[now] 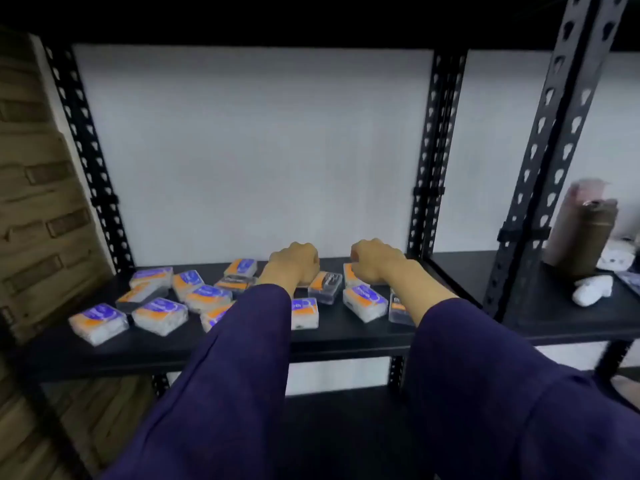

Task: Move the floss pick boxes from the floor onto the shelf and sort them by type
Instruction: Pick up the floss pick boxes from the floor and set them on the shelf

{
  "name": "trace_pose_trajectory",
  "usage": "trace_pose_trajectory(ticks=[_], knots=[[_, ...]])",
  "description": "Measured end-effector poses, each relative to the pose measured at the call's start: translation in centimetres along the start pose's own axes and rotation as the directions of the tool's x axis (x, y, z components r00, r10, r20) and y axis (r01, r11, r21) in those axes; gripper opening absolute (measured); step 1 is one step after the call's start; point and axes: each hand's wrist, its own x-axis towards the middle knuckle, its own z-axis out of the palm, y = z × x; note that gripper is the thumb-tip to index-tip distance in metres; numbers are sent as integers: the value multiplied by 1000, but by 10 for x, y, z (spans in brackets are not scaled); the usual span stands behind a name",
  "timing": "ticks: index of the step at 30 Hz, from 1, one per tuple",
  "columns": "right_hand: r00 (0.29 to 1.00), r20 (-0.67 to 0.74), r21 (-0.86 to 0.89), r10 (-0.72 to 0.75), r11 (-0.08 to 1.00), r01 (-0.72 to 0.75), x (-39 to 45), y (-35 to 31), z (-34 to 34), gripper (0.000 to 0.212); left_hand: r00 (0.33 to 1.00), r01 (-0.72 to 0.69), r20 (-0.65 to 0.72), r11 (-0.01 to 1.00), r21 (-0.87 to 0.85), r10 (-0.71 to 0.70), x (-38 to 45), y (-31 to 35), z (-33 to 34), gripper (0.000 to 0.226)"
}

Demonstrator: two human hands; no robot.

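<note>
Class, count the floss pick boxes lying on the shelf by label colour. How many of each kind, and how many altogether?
purple-and-orange label boxes: 9
black-and-orange label boxes: 3
boxes with labels too hidden or blurred to tell: 2
Total: 14 in view; the sleeves may hide more.

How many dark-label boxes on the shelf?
3. Left box sits left of the left hand; middle box lies between it and the right hand; right box is partly behind the right forearm. The arms may hide more.
</note>
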Motion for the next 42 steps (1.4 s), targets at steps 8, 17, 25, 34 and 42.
trace_pose_trajectory(ticks=[8, 17, 25, 34, 42], knots=[[997, -76, -79, 6, 997, -12, -4, 28, 103, 53, 999, -39, -22, 999, -31, 38, -17, -34, 103, 59], [986, -163, -280, -18, 960, -28, 3, 30, 139, 49, 990, -101, -104, 995, -13, 99, -22, -51, 130, 57], [984, -174, -132, 23, 990, -46, 27, 36, 145, 55, 976, -142, -174, 988, -59, 130, -21, -57, 139, 57], [979, -199, -138, 39, 988, -68, 9, 20, 154, 55, 997, -61, -40, 998, 31, 62, -36, -48, 130, 60], [938, -345, 6, -33, 999, 37, -76, 13, 158, 57, 960, -58, -281, 987, -148, 14, -122, -31, 152, 63]])
